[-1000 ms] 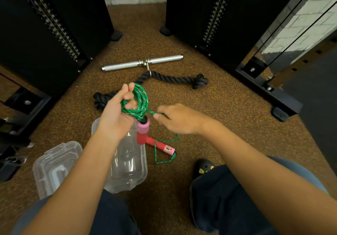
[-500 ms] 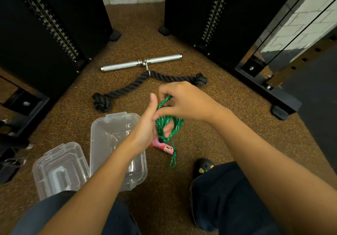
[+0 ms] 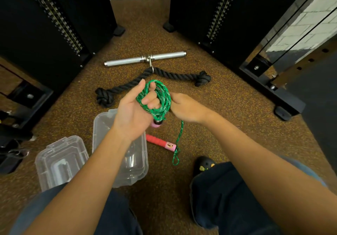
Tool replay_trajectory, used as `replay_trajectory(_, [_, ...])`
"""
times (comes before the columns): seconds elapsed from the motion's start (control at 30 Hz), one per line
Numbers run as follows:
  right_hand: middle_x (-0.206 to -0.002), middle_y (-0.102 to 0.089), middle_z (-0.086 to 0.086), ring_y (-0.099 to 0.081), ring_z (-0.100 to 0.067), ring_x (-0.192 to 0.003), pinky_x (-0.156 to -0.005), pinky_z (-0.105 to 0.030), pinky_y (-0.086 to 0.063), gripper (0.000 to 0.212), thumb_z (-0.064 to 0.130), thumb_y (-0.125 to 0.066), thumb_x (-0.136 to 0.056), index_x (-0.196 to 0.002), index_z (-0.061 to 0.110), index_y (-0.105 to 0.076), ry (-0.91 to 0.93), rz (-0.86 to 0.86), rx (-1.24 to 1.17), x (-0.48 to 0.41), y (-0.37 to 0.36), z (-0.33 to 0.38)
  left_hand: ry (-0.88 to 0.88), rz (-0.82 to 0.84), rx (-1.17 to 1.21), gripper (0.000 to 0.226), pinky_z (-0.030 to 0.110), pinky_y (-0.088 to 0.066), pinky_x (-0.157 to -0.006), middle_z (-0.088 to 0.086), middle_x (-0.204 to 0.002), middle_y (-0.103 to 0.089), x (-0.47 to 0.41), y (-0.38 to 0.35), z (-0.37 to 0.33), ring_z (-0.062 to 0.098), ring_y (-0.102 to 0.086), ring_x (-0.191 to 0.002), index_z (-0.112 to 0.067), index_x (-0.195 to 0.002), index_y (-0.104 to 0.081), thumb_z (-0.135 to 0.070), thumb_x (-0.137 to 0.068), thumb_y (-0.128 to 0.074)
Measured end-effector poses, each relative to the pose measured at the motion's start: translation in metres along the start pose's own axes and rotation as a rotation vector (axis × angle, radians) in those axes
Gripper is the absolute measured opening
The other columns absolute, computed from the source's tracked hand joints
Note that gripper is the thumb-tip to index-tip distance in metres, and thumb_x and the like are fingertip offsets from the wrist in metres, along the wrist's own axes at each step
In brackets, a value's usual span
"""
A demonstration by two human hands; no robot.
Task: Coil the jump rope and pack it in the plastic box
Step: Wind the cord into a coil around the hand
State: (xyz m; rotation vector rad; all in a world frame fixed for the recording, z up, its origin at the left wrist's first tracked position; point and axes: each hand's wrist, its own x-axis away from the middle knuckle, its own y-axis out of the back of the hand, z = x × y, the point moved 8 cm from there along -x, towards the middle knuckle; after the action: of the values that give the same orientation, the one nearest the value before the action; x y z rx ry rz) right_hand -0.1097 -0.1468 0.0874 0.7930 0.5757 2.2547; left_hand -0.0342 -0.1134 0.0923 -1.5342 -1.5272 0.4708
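Observation:
The green jump rope (image 3: 160,99) is wound in several loops around the fingers of my left hand (image 3: 134,110), which also holds one pink handle end (image 3: 156,124) under the coil. My right hand (image 3: 184,107) pinches the rope just right of the coil. From there a loose strand (image 3: 179,136) hangs down to the other red and pink handle (image 3: 160,142), which lies on the floor. The clear plastic box (image 3: 140,165) sits open on the floor below my left forearm. Its clear lid (image 3: 60,162) lies to the left of it.
A black knotted rope attachment (image 3: 153,81) and a steel bar handle (image 3: 145,59) lie on the speckled brown floor (image 3: 228,125) beyond my hands. Black weight machine towers (image 3: 54,25) stand left and right. My knees and a black shoe (image 3: 203,165) are at the bottom.
My right hand carried the rope up and over my left hand, then came down to the right, adding a loop to the coil. The loose strand is shorter. The floor handle stayed put.

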Motion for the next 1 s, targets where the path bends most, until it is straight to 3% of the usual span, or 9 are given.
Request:
replay_trajectory(0.07, [-0.084,-0.051,0.004,-0.048,-0.017,-0.083,-0.061,-0.023,-0.035,0.024,0.022,-0.029,-0.1,-0.097,0.015,-0.052,-0.022,0.078,0.077,0.004,-0.007,0.001,-0.014,-0.022,0.015,0.022,0.015,-0.039,-0.055,-0.007,-0.054,-0.039,0.0,0.003,-0.003,0.006,-0.04,-0.051,-0.01,-0.091,-0.056,-0.027,-0.087,-0.043])
replay_trajectory(0.2, [-0.114,-0.059,-0.01,-0.055,-0.024,-0.101,-0.075,-0.025,-0.035,0.032,0.027,-0.032,-0.1,-0.113,0.007,-0.052,-0.003,0.189,0.248,0.011,-0.021,0.002,-0.087,-0.172,-0.091,0.02,0.019,-0.039,-0.063,-0.006,-0.059,-0.039,-0.003,0.019,-0.011,0.008,-0.043,-0.056,-0.01,-0.101,-0.053,-0.016,-0.094,-0.035])
replay_trajectory(0.37, [-0.065,-0.047,0.006,-0.043,-0.006,-0.055,-0.051,-0.023,-0.03,0.023,0.027,-0.04,-0.097,-0.089,0.011,-0.055,0.175,0.147,0.337,0.027,-0.017,0.024,-0.151,-0.163,-0.829,0.035,0.024,-0.041,-0.079,-0.004,-0.073,-0.046,-0.006,0.015,-0.002,0.008,-0.051,-0.073,-0.024,-0.111,-0.05,-0.039,-0.098,-0.022])
replay_trajectory(0.5, [-0.059,-0.049,0.008,-0.044,-0.002,-0.051,-0.056,-0.025,-0.039,0.019,0.032,-0.051,-0.09,-0.084,0.018,-0.062,0.24,0.021,0.373,0.028,0.005,0.032,0.04,0.005,-1.003,0.06,0.026,-0.036,-0.099,-0.008,-0.106,-0.058,0.001,0.003,0.028,0.003,-0.052,-0.107,-0.04,-0.099,-0.053,-0.067,-0.073,-0.007])
replay_trajectory(0.6, [-0.053,-0.052,0.012,-0.047,-0.002,-0.047,-0.049,-0.014,-0.033,0.021,0.038,-0.063,-0.083,-0.07,0.022,-0.057,0.275,-0.023,0.308,0.028,0.021,0.033,0.094,0.089,-1.028,0.075,0.03,-0.044,-0.09,-0.008,-0.067,-0.058,0.004,-0.002,0.031,0.006,-0.057,-0.073,-0.028,-0.073,-0.06,-0.081,-0.064,-0.008])
replay_trajectory(0.7, [-0.057,-0.055,0.008,-0.047,-0.005,-0.052,-0.052,-0.015,-0.037,0.031,0.04,-0.07,-0.075,-0.071,0.01,-0.059,0.274,-0.084,0.159,0.027,0.038,0.03,0.119,0.195,-0.98,0.089,0.025,-0.049,-0.069,-0.008,-0.047,-0.043,0.006,-0.007,0.033,0.009,-0.05,-0.051,-0.012,-0.078,-0.063,-0.089,-0.058,-0.021])
replay_trajectory(0.8, [-0.059,-0.048,0.008,-0.041,-0.003,-0.053,-0.052,-0.014,-0.034,0.029,0.032,-0.066,-0.081,-0.073,0.006,-0.057,0.258,-0.102,-0.007,0.025,0.047,0.025,0.123,0.206,-0.892,0.077,0.023,-0.037,-0.051,-0.008,-0.046,-0.034,0.008,-0.01,0.031,0.006,-0.038,-0.039,-0.012,-0.086,-0.064,-0.082,-0.062,-0.043])
replay_trajectory(0.93, [-0.064,-0.045,-0.001,-0.04,-0.011,-0.059,-0.059,-0.027,-0.035,0.044,0.039,-0.051,-0.09,-0.077,-0.003,-0.054,0.205,-0.094,-0.072,0.016,0.037,0.016,0.143,0.193,-0.631,0.04,0.015,-0.028,-0.04,-0.014,-0.036,-0.03,0.009,-0.012,0.029,0.003,-0.03,-0.031,-0.018,-0.059,-0.053,-0.055,-0.069,-0.064])
replay_trajectory(1.0, [-0.072,-0.058,-0.007,-0.053,-0.017,-0.066,-0.068,-0.033,-0.044,0.055,0.046,-0.039,-0.093,-0.089,-0.005,-0.057,0.133,-0.061,-0.064,0.011,0.028,0.008,0.141,0.201,-0.479,0.036,0.015,-0.029,-0.039,-0.012,-0.033,-0.031,0.008,-0.013,0.026,0.002,-0.03,-0.029,-0.022,-0.053,-0.051,-0.051,-0.07,-0.063])
